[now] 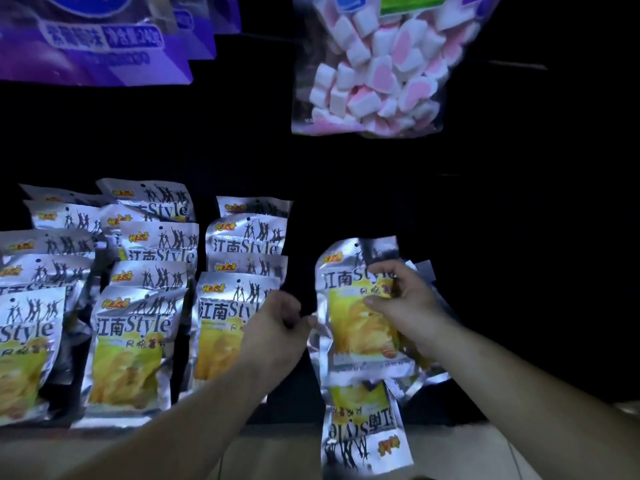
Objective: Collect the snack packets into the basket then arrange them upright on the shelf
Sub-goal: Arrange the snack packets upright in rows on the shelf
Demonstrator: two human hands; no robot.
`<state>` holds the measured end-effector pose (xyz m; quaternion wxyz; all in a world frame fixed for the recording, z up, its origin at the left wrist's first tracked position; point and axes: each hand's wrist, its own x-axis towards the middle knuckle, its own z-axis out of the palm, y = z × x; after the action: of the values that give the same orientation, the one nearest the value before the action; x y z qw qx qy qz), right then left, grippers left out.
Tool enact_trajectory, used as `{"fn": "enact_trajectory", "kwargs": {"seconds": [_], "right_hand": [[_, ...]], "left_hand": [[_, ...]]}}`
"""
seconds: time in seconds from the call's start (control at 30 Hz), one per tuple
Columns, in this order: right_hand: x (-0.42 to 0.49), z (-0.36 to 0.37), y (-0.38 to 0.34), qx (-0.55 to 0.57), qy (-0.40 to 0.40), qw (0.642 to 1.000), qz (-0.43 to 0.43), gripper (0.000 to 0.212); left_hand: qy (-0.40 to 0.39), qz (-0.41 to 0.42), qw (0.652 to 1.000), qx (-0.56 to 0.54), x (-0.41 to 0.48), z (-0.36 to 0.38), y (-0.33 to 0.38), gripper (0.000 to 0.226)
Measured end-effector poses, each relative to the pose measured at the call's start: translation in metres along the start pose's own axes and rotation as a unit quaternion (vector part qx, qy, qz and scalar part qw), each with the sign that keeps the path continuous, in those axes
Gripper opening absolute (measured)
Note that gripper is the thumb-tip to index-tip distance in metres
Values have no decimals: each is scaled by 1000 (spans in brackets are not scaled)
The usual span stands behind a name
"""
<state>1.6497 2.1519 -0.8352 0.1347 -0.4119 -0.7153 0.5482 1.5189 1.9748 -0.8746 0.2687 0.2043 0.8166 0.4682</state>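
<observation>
Standing in close rows across the lower left of the frame, silver snack packets (131, 341) face forward on a dark shelf (294, 403), each upright with yellow crisps printed on its lower half. To the right of these rows, just past a dark gap, both hands meet on one more held packet (349, 306), which stands upright with its print facing the camera.

The right hand (405, 306) grips this packet by its right side. The thumb lies flat across the yellow front and the fingers (398, 275) curl over the right edge near the top, so the foil sits between thumb and fingers. More crumpled foil shows behind and below this hand, though it is too blurred to count how many packets are there.

The left hand (273, 330) is curled tight, and its fingertips seem to pinch the crinkled left edge of the same packet at about mid-height.

Directly below, at the bottom centre of the frame, an upside-down packet (363, 431) hangs past the shelf's front edge, touching the foil above it.

In the upper centre, a clear bag of pink and white marshmallows (374, 71) hangs, and purple bags (97, 39) fill the upper left.
</observation>
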Motion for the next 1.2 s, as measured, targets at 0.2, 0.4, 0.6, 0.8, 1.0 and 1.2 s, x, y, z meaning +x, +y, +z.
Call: {"fn": "enact_trajectory", "kwargs": {"seconds": [0.2, 0.4, 0.6, 0.8, 1.0, 1.2], "right_hand": [[-22, -17, 34, -62, 16, 998, -13, 41], [-37, -7, 69, -177, 32, 983, -30, 42], [-32, -6, 79, -190, 39, 980, -36, 44], [-27, -8, 72, -154, 56, 986, 19, 44], [-36, -25, 11, -214, -19, 976, -21, 46], [-61, -23, -60, -227, -40, 966, -117, 44]], "left_hand": [[-175, -75, 971, 141, -52, 48, -56, 11], [-250, -167, 953, -31, -61, 49, -55, 35], [-243, -219, 939, -105, -49, 56, -60, 42], [-147, -174, 970, -90, -40, 29, -41, 28], [-172, -18, 984, 47, -37, -27, -1, 42], [-272, 166, 905, 281, -47, -93, 78, 44]]}}
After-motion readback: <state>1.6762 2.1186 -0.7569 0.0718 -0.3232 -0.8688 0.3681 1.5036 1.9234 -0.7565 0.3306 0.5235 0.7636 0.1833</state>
